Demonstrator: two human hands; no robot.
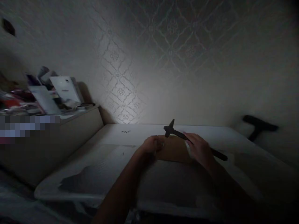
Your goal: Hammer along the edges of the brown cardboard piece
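brown board (pixel 174 151) between two hands, hammer (pixel 178 133) in the right

the brown board lies near the middle of the bench (pixel 112 134), a flat piece with its near edge slightly slanted; whether it is wood or card is hard to tell in the dim light. the left hand (pixel 149 144) is at the board's left end, fingers bent in over it; the fingertips are dark and blurred, so i cannot tell whether they pinch something small or only press on the surface. the right hand (pixel 199 147) is closed around the middle of the hammer's dark handle, at the board's right side. the handle slants from the hammer head, up and to the left, down to its butt end, which sticks out to the right beyond the hand. the head shows against the board's far edge, its pointed end turned up.

a few small dark pieces (pixel 126 131) lie in a short row on the bench's white far strip, to the left of the board and apart from it. a dark t-shaped object (pixel 259 125) is off to the right, blurred. at the left, a white box (pixel 66 88) leans among clutter on a cabinet (pixel 77 137), and behind the bench is a wall (pixel 121 90) with a flowered lattice pattern.
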